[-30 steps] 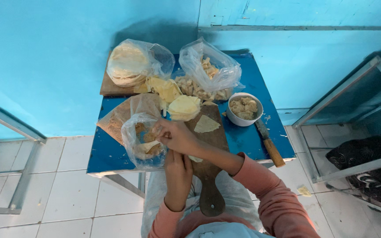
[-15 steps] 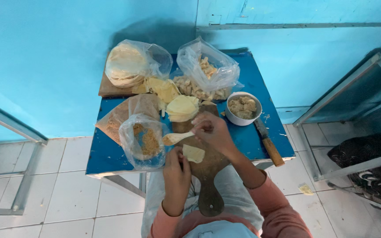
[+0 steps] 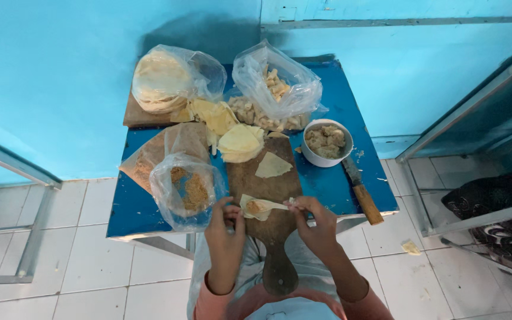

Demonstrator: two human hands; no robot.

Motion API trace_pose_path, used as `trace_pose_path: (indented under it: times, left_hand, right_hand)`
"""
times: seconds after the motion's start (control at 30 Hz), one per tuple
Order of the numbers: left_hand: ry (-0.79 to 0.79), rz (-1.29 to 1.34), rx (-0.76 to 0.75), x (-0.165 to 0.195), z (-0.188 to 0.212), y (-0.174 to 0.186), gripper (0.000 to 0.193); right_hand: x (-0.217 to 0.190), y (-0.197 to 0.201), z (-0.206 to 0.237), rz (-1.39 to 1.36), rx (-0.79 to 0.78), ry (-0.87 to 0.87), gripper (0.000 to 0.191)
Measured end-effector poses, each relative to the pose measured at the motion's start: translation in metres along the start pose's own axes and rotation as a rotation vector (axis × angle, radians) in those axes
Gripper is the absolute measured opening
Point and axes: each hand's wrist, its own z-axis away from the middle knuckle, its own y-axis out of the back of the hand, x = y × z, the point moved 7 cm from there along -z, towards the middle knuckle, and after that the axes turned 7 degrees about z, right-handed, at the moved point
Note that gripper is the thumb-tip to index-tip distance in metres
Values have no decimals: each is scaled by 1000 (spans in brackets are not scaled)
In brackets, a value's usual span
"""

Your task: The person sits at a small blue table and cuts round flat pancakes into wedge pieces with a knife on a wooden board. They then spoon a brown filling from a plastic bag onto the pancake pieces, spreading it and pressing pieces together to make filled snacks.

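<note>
Small food-prep corner, likely a home kitchen or street-snack workspace. Turquoise painted walls, white tiled floor [image 3: 66, 237]. Low blue desk [image 3: 333, 184] crowded with a wooden cutting board [image 3: 268, 195], bagged dough wrappers [image 3: 161, 80], a white bowl of filling [image 3: 326, 142] and a wood-handled knife [image 3: 362, 192] (metal-framed glass cabinet [image 3: 475, 118] at right).

A single head-worn camera looks almost straight down from above the person — near enough that the left hand [image 3: 225, 232] and right hand [image 3: 317, 222] sit low in frame, with the blue table [image 3: 333, 184], turquoise wall and tiled floor beyond.
</note>
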Motion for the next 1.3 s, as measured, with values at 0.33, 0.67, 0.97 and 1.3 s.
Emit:
trace_pose_path:
  times: [0.33,0.67,0.97,1.3]
  left_hand:
    - [20,41,-10,3,2,-1,38]
    - [0,-135,-52,15,5,-2,45]
    - [19,-69,-47,10,6,-1,43]
    - [42,-26,-14,6,8,0,35]
  right_hand:
    - [-38,9,-1,133,25,276,30]
    - [8,2,0,-43,53,-115,26]
    - [3,-46,-45,-406,-110,-250,29]
    - [-58,-70,-71,53,-336,20,47]
